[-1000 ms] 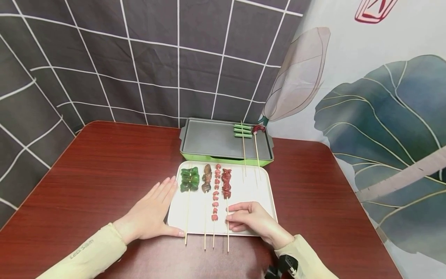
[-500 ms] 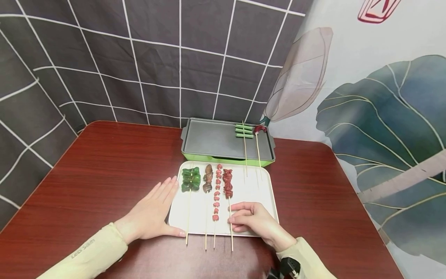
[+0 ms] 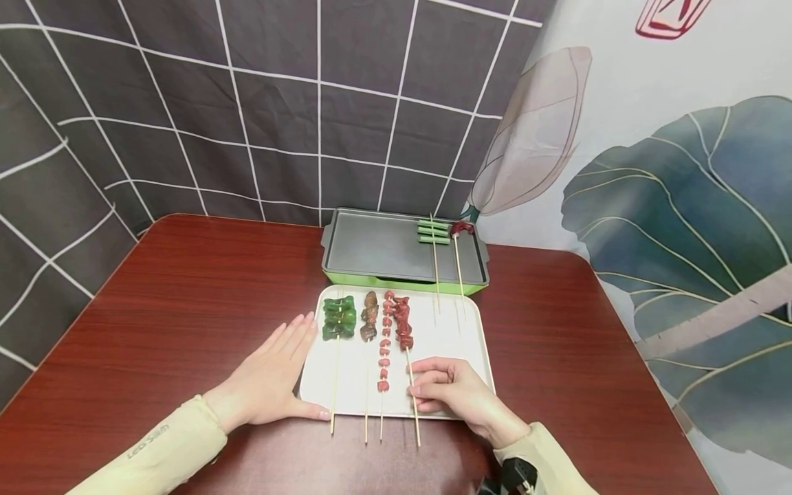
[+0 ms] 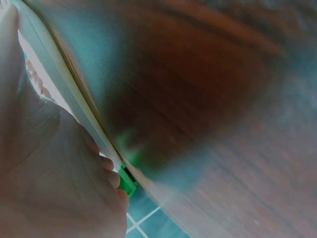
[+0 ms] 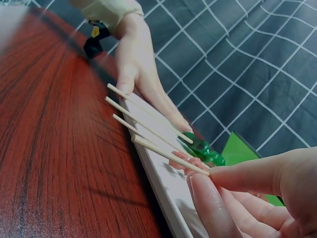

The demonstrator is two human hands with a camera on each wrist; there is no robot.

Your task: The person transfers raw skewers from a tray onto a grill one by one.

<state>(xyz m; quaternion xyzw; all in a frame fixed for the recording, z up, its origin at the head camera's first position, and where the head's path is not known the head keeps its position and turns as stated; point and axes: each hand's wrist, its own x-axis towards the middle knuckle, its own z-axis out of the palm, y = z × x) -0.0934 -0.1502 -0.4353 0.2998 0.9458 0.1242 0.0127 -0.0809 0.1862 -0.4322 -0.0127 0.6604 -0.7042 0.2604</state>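
Observation:
In the head view, my right hand (image 3: 454, 393) pinches the wooden stick of a skewer with dark red meat pieces (image 3: 403, 324) between thumb and fingertips. The skewer lies slanted, its meat right beside a thin skewer of small red pieces (image 3: 383, 362). Thumb and forefinger meet on the stick (image 5: 168, 154) in the right wrist view. My left hand (image 3: 266, 378) rests with straight fingers along the left side of the white tray (image 3: 317, 381), thumb near the stick of a green pepper skewer (image 3: 339, 317). A skewer of brown pieces (image 3: 369, 317) lies between.
Behind the tray stands a green-sided grill with a grey plate (image 3: 377, 247). On its right lie a skewer of green stalks (image 3: 433, 232) and one with a dark red piece (image 3: 462, 229), their sticks reaching over the tray. The reddish wooden table (image 3: 557, 344) surrounds both.
My right hand has shifted slightly right, swinging the lower stick end right while the meat end leans left toward the thin skewer. The left hand stays in place.

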